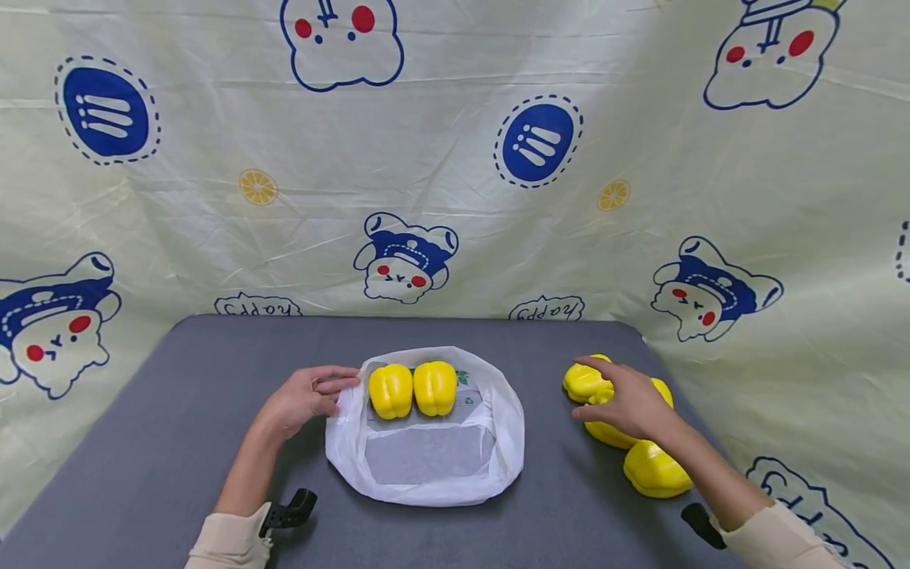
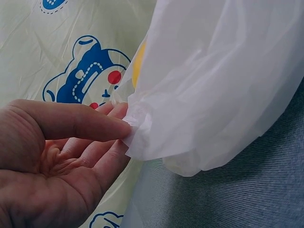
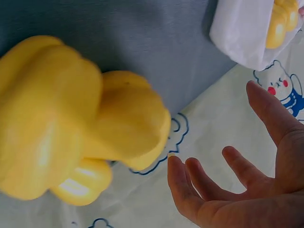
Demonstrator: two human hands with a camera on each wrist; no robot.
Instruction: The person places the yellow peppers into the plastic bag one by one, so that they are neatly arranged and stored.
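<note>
A white plastic bag [image 1: 506, 442] lies spread open on the table. Two yellow bell peppers, one on the left [image 1: 390, 392] and one on the right [image 1: 435, 388], sit side by side inside it. My left hand [image 1: 302, 401] pinches the bag's left edge between thumb and fingers; the left wrist view shows the thin plastic [image 2: 190, 114] in that pinch. Over a cluster of several yellow bell peppers [image 1: 657, 470] on the right hovers my right hand [image 1: 629, 405], fingers spread and holding nothing. In the right wrist view these peppers [image 3: 47, 118] lie apart from the fingers.
The dark grey table [image 1: 178, 442] holds the bag and the loose peppers. Behind and beside it hangs a pale curtain [image 1: 455, 158] with blue cartoon prints. The pepper cluster is close to the table's right edge.
</note>
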